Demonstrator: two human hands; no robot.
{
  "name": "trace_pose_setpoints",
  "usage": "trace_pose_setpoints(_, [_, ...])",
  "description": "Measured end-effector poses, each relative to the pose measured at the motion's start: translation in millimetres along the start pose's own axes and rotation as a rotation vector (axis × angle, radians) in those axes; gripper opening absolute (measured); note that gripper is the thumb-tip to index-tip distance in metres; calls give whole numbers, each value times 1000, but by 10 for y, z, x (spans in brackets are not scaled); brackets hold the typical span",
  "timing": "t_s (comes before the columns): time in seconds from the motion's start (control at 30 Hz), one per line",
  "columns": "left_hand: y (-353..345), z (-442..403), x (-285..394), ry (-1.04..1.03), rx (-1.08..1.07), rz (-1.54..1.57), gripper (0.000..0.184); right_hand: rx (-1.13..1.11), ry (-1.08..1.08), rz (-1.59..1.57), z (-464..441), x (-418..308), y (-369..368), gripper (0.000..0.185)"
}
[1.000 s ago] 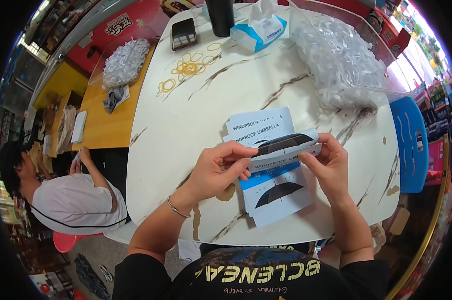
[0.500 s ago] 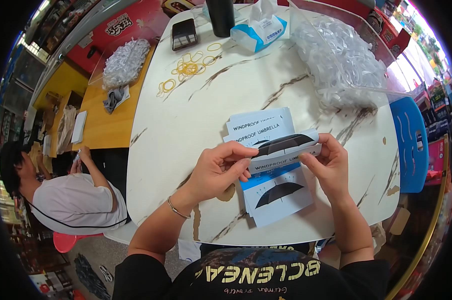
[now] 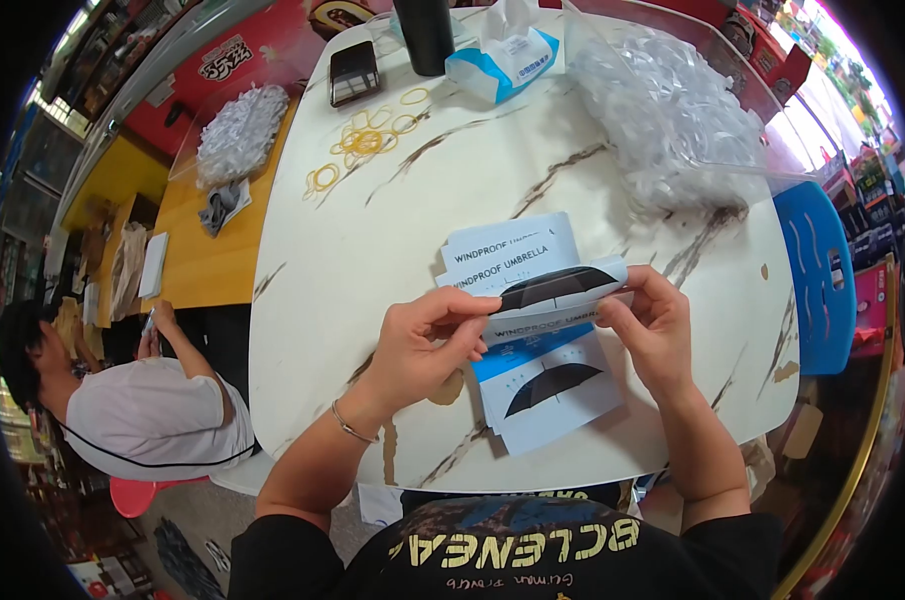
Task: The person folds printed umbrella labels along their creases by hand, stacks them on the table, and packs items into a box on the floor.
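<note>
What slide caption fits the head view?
Left hand and right hand hold a curled white paper sheet above flat white paper umbrella leaflets on a white brown-veined table.

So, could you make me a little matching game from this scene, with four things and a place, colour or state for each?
1. Printed sheet
2. Rubber bands
3. Tissue pack
4. Plastic chair

A. Yellow, loose on the table
B. Beside the table's right edge, all blue
C. Held in the fingers
D. White and blue, a tissue poking out

Pairs: 1-C, 2-A, 3-D, 4-B
</note>
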State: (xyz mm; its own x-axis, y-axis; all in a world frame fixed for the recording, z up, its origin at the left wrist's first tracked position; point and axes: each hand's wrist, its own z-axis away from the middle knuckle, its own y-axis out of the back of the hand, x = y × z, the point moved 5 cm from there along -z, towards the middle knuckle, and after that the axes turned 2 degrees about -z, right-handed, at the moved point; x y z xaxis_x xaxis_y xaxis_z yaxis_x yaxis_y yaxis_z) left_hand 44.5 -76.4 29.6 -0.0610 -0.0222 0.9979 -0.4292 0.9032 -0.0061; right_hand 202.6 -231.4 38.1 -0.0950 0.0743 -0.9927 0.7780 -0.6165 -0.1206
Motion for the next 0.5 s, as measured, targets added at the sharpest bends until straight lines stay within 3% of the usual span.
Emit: trace_pose_setpoints(0.5, [1,-3,-26,14,10,30,16,9,-38,37,0,-15,-15,20])
